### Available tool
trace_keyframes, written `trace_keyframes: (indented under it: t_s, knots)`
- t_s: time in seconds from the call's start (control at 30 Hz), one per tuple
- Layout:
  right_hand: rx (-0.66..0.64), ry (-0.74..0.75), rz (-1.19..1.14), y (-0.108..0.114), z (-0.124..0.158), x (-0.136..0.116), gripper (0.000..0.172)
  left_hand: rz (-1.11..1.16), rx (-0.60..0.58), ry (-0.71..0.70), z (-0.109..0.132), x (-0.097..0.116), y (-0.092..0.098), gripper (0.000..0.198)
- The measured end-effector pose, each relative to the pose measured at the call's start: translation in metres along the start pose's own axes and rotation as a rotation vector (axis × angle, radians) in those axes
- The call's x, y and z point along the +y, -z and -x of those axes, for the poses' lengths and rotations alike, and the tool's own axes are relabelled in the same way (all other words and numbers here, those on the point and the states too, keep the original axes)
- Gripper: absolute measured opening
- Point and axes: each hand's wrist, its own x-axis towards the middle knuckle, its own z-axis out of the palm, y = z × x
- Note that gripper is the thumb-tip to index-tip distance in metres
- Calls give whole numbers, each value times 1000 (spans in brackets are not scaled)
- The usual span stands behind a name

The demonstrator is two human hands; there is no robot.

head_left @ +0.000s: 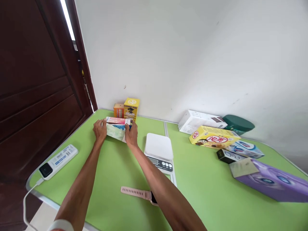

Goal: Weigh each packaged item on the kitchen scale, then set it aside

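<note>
A pale green box (115,132) is gripped at its two ends, low over the table's far left part. My left hand (100,129) closes on its left end, and my right hand (131,133) closes on its right end, thumb toward me. Right behind it are a blue box (122,127), mostly covered, and a pink-and-white box (117,120). Farther back, against the wall, stand an orange box (118,110) and a taller yellow box (131,108). To the right of my right hand sits a white kitchen scale (159,147).
A pink-strapped watch (136,192) lies partly under my right forearm. At left is a white device with a cable (59,161). On the right are a white box (201,121), yellow box (214,137), green container (238,124), blue-white box (245,148), black-ended box (228,156) and purple pack (271,179).
</note>
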Motion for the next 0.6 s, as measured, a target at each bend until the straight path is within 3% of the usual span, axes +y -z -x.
trace_keyframes:
  t_s: [0.17, 0.27, 0.33, 0.43, 0.6]
  knots:
    - [-62, -117, -10, 12, 13, -1, 71, -25, -4, -22, 19, -7, 17, 27]
    - [-74, -216, -5, 20, 31, 3, 78, -22, 72, 28, 39, -3, 19, 43]
    - [-74, -238, 8, 23, 46, 4, 79, -34, 143, 134, 51, 0, 21, 61]
    - [-76, -234, 25, 24, 65, 4, 72, -43, 157, 300, 67, 4, 28, 81]
    - [-120, -92, -12, 21, 86, 3, 60, 89, 38, 315, 93, 11, 41, 67]
